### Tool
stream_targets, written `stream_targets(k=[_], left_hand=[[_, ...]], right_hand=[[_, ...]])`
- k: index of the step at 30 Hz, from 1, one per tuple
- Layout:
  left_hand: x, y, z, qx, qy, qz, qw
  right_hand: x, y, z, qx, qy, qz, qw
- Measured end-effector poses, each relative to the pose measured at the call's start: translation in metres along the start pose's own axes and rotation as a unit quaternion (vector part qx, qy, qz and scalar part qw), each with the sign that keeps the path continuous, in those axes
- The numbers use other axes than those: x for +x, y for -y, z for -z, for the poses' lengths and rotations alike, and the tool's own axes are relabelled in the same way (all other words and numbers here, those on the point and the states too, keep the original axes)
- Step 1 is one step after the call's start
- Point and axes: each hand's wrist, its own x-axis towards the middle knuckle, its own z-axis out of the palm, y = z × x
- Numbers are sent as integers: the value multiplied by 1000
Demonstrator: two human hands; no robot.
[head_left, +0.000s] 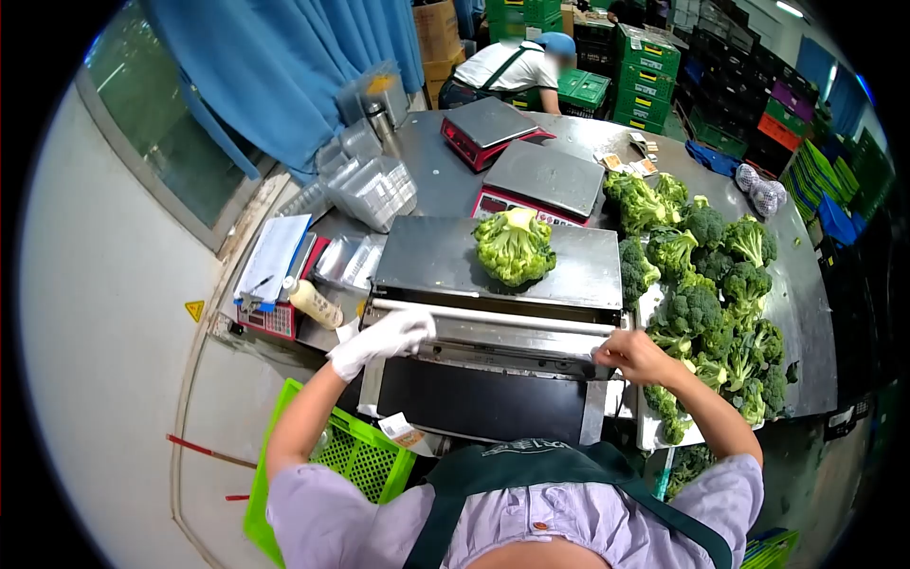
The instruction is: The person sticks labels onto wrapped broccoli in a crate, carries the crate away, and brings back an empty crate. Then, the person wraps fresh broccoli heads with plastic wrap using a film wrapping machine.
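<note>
A broccoli head (515, 248) lies stem up on the flat metal top (427, 256) of a wrapping machine. My left hand (387, 341), in a white glove, hovers at the left end of the machine's pale roller (493, 317), its fingers bent together; whether they hold anything is too small to tell. At the roller's right end is my bare right hand (633, 357), with fingers curled in a pinch; any thin film between the hands cannot be made out. Below the roller lies a black plate (479, 398).
Many broccoli heads (697, 308) are heaped at the right. Two scales (545, 177) stand behind the machine. At the left are plastic trays (374, 190), a bottle (313, 302) and a clipboard (272, 254). A green crate (365, 465) sits below. A co-worker (502, 71) bends over at the back.
</note>
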Motion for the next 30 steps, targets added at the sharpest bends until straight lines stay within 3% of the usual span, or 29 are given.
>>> stream_targets(k=[1,3,5,6,7,8,9,11,13,15,16,17,20,21,23,27,29,30], left_hand=[[-15,-18,5,-42,56,9,997],[-38,-58,15,-96,61,-50,992],[-40,-89,49,-4,-36,-231,972],[-35,-107,58,-140,-76,-251,955],[-16,-113,70,-151,-148,-271,939],[-2,-144,68,-174,-224,-190,940],[27,-138,73,-197,-250,-193,928],[95,-101,80,-71,-310,-241,917],[140,-67,71,19,-261,-203,944],[129,-88,55,122,-83,-109,983],[149,-43,50,154,-80,-131,976],[136,-56,38,3,-28,-134,991],[152,-24,23,29,-55,-181,981],[153,-25,19,7,-85,-162,983],[156,-30,16,80,-115,-119,983],[150,-24,12,40,-163,-140,976],[132,-29,8,-12,-164,-149,975],[123,-30,7,-9,-161,-147,976]], right_hand=[[-11,16,14,104,9,-5,995],[-24,56,58,205,46,-59,976],[-19,69,88,223,-113,37,967],[-6,68,100,310,-154,27,938],[13,67,115,391,-193,17,900],[40,58,121,381,-259,38,887],[73,40,121,368,-323,60,870],[131,-9,112,342,-339,68,874],[163,-60,82,103,-265,-54,957],[166,-73,54,53,-126,-57,989],[166,-85,33,6,-106,-19,994],[163,-92,17,-41,-86,18,995],[159,-70,-9,28,-101,8,995],[163,-67,-13,29,-156,40,987],[167,-61,-8,53,-140,-14,989],[169,-65,-9,128,-197,34,971],[158,-44,-5,147,-157,-50,975],[154,-41,-10,133,-162,-40,977]])
